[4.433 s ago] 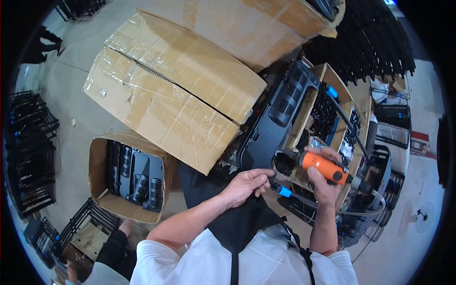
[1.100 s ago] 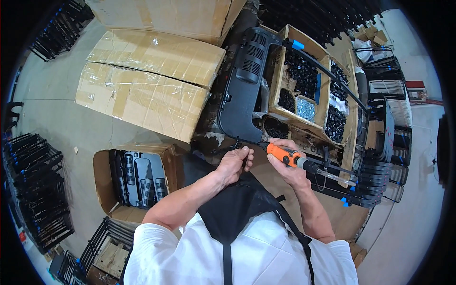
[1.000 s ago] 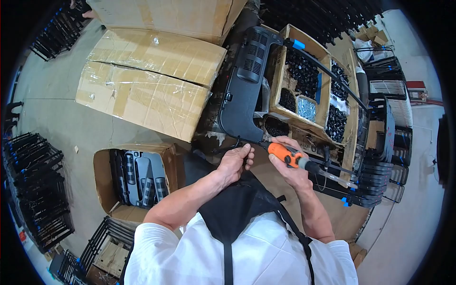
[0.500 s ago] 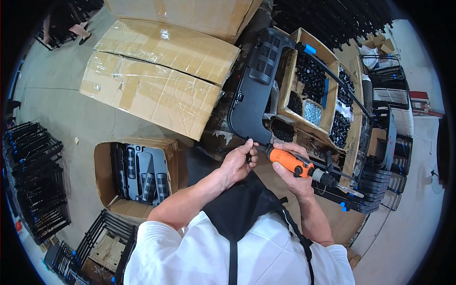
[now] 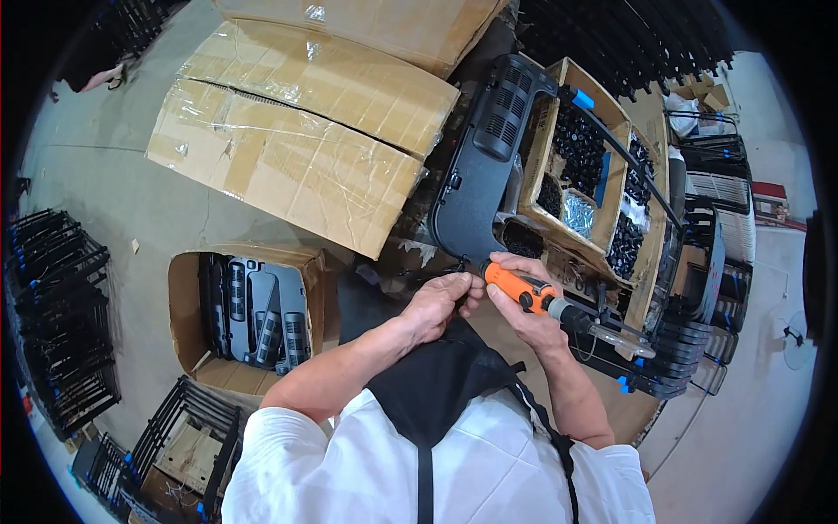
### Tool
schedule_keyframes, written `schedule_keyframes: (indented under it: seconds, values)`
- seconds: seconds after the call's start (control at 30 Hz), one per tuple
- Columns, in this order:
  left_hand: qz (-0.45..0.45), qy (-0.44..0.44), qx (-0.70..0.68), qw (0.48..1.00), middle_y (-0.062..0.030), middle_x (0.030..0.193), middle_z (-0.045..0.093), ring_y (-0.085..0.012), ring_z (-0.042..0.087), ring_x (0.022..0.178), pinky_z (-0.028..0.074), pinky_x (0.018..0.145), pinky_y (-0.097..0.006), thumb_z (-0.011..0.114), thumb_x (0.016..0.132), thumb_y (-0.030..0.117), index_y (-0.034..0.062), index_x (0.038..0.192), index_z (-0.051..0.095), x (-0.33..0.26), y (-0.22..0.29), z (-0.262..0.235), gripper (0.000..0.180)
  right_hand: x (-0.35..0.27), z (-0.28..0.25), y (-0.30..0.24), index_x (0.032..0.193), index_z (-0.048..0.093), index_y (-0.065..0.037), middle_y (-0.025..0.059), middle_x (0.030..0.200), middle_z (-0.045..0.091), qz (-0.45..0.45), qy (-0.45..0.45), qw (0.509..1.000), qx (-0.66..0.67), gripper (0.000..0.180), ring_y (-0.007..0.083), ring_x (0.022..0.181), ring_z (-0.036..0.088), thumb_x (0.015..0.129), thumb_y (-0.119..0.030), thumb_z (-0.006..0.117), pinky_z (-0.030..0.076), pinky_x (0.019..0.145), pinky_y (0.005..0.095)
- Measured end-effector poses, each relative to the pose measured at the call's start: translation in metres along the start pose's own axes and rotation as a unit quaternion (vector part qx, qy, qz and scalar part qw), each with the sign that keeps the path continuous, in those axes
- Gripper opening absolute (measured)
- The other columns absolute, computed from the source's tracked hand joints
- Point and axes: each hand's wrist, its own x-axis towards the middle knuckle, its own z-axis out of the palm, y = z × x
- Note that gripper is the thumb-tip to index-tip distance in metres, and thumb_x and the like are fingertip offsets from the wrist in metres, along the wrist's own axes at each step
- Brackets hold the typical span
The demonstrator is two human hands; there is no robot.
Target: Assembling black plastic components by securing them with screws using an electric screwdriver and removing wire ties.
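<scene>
An orange power screwdriver (image 5: 517, 288) with a dark rear end and a cable lies in the grip of my right hand (image 5: 539, 325), its front end toward my left hand. My left hand (image 5: 441, 306) is closed in a pinch close to that front end; whatever the fingers hold is too small or hidden to name. Just beyond both hands is a dark grey curved plastic panel (image 5: 467, 218) with a slotted, raised section at its far end. Its near edge comes close to the fingertips.
To the right of the panel stands a wooden compartment box (image 5: 602, 234) with black plastic parts and silver screws (image 5: 578, 214). A taped carton (image 5: 288, 166) lies far left; below it, an open carton (image 5: 188, 301) holds grey panels (image 5: 262, 306). Black metal frames (image 5: 61, 323) stack at the left.
The screwdriver and my right hand have shifted left, nearer my left hand. My left fingers have drawn back from the panel's edge toward me. The whole view has also shifted a little.
</scene>
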Motion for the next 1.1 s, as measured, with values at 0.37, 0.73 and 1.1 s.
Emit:
schedule_keyframes:
  seconds: [0.37, 0.73, 1.1]
  values:
    - [0.014, 0.057, 0.069, 0.996, 0.0024, 0.08, 0.061, -0.0077, 0.053, 0.065, 0.044, 0.058, -0.024, 0.054, 0.111, 0.034, 0.007, 0.109, 0.07, -0.01, 0.007, -0.011, 0.031, 0.006, -0.002, -0.001, 0.119, 0.063, -0.004, 0.0158, 0.129, 0.069, -0.019, -0.024, 0.999, -0.021, 0.034, 0.0269, 0.128, 0.064, 0.088, 0.0, 0.077, 0.05, 0.109, 0.0418]
    - [0.07, 0.097, 0.047, 0.992, -0.0016, 0.091, 0.07, -0.0077, 0.059, 0.071, 0.048, 0.061, -0.023, 0.051, 0.112, 0.034, 0.0034, 0.114, 0.067, -0.019, 0.018, -0.004, 0.035, 0.01, -0.001, -0.001, 0.118, 0.063, -0.005, 0.0159, 0.13, 0.069, -0.044, -0.035, 0.997, -0.046, 0.035, 0.0249, 0.121, 0.066, 0.087, -0.001, 0.079, 0.053, 0.105, 0.0394]
    - [-0.002, 0.106, -0.048, 0.993, 0.0014, 0.076, 0.062, -0.0102, 0.054, 0.061, 0.043, 0.053, -0.025, 0.062, 0.107, 0.039, 0.0075, 0.098, 0.066, -0.01, 0.038, -0.005, 0.033, 0.011, -0.001, -0.03, 0.126, 0.061, -0.004, 0.0164, 0.132, 0.068, 0.025, -0.007, 0.998, -0.059, 0.043, 0.0243, 0.122, 0.066, 0.087, -0.001, 0.078, 0.052, 0.106, 0.0386]
